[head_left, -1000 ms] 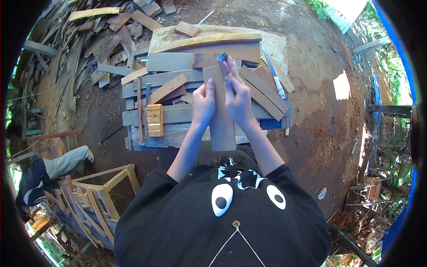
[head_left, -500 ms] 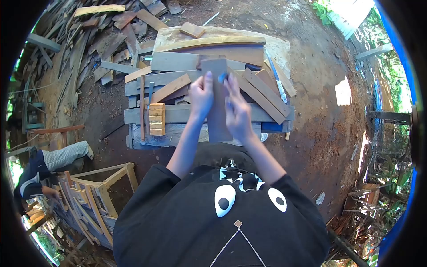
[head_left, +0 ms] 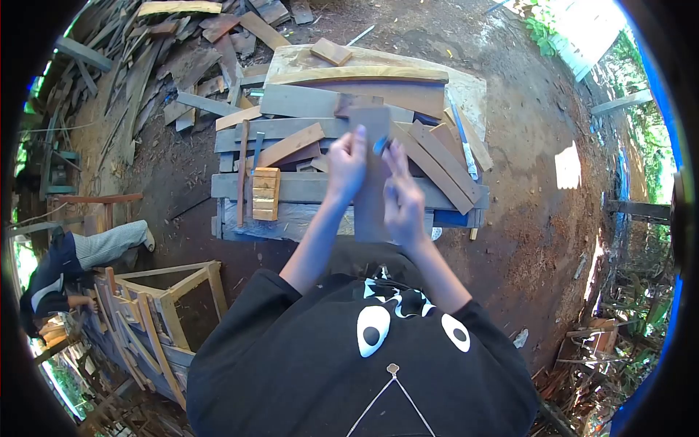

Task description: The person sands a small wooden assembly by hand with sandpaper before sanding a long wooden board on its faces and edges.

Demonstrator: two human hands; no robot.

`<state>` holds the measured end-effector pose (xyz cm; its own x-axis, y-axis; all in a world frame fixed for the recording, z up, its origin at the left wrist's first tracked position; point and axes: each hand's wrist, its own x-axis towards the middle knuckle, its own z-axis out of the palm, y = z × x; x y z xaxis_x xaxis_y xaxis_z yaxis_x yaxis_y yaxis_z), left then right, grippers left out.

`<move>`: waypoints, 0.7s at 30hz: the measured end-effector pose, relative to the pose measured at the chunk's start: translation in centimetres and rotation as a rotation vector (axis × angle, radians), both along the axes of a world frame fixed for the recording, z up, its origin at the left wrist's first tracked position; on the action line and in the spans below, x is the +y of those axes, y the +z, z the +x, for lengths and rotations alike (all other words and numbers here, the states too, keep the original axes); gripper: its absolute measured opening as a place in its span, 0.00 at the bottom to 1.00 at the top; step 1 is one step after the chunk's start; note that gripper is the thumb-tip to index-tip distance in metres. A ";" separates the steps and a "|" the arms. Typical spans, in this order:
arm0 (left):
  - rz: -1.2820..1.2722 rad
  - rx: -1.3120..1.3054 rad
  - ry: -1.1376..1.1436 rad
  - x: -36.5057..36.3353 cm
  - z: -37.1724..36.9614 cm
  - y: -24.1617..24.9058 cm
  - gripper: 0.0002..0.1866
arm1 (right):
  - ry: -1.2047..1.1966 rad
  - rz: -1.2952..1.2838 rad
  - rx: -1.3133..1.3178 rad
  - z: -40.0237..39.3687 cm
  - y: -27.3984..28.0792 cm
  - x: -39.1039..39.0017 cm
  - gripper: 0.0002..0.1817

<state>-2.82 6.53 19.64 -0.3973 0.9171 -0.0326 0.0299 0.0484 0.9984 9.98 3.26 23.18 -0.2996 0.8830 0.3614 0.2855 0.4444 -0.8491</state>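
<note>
A dark flat board stands lengthwise in front of my chest, above the near edge of the workbench. Along its left edge my left hand is closed round it, thumb up. At the right edge is my right hand, fingers curled, with a small blue and dark item at its fingertips; blur hides what that item is. Behind the board's upper end lies a short brown wood block on the bench.
The workbench bears several planks, a blue-and-white long tool at right and a yellowish wood block at left. Scrap wood is heaped at upper left. A person is at lower left beside a wooden frame.
The view has shifted slightly, so the bench appears further right and lower. Both hands remain at the board, and the right fingers have moved a little along its edge.
</note>
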 end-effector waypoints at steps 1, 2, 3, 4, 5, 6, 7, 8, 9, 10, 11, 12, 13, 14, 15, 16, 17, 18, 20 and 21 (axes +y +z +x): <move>-0.004 -0.035 -0.062 -0.8 1.0 0.5 0.23 | -0.057 0.028 0.017 -0.1 0.4 2.2 0.20; -0.006 -0.069 -0.126 -1.6 2.0 1.1 0.23 | -0.115 0.058 0.035 0.0 0.9 3.2 0.21; -0.005 -0.178 -0.140 -2.1 3.0 1.1 0.22 | -0.128 0.007 0.069 0.2 1.6 3.2 0.20; -0.016 -0.119 -0.143 -2.2 2.8 1.0 0.22 | -0.140 -0.043 0.103 0.3 2.4 3.0 0.20; -0.027 -0.059 -0.143 -2.2 2.3 0.9 0.21 | -0.148 -0.093 0.139 0.4 2.8 2.6 0.20; -0.037 -0.001 -0.141 -2.2 1.9 0.9 0.21 | -0.066 -0.111 0.106 0.9 1.2 1.3 0.20; -0.003 -0.169 0.005 -1.4 1.9 1.5 0.22 | -0.015 -0.116 0.059 1.2 0.5 -0.5 0.20; -0.041 -0.196 0.066 -0.5 0.8 1.1 0.23 | 0.037 -0.119 0.013 1.6 -0.1 -2.3 0.20; -0.006 -0.195 0.120 0.2 0.1 1.1 0.23 | 0.058 -0.106 -0.046 1.5 0.2 -4.0 0.20; 0.027 -0.195 0.174 0.7 -0.2 1.0 0.23 | 0.079 -0.094 -0.105 1.4 0.4 -4.7 0.20; 0.013 -0.158 0.157 0.9 -0.2 0.7 0.22 | 0.075 -0.086 -0.093 1.5 0.3 -4.7 0.20; -0.003 -0.118 0.139 0.9 -0.3 0.4 0.22 | 0.068 -0.079 -0.079 1.5 0.1 -4.4 0.20; -0.018 -0.077 0.119 0.8 -0.3 0.3 0.22 | 0.061 -0.072 -0.063 1.5 0.0 -4.0 0.20; -0.011 -0.088 0.032 0.4 0.2 0.2 0.22 | 0.012 -0.026 -0.045 1.3 0.0 -2.8 0.20; -0.002 -0.102 -0.054 -0.4 1.3 0.9 0.22 | -0.035 0.021 -0.029 1.1 0.2 -0.9 0.20; 0.004 -0.117 -0.138 -1.2 2.4 1.2 0.22 | -0.080 0.065 -0.016 1.2 0.4 0.7 0.20; 0.007 -0.162 -0.162 -1.8 3.2 1.3 0.22 | -0.099 -0.012 0.030 1.5 1.0 1.9 0.14; 0.012 -0.204 -0.187 -2.3 3.7 1.4 0.22 | -0.118 -0.087 0.081 1.9 1.8 3.2 0.10; 0.017 -0.211 -0.173 -2.4 3.4 1.4 0.22 | -0.089 -0.127 0.131 1.9 2.1 3.0 0.10; 0.019 -0.183 -0.129 -2.0 2.8 1.3 0.22 | -0.037 -0.091 0.122 1.8 1.7 1.4 0.15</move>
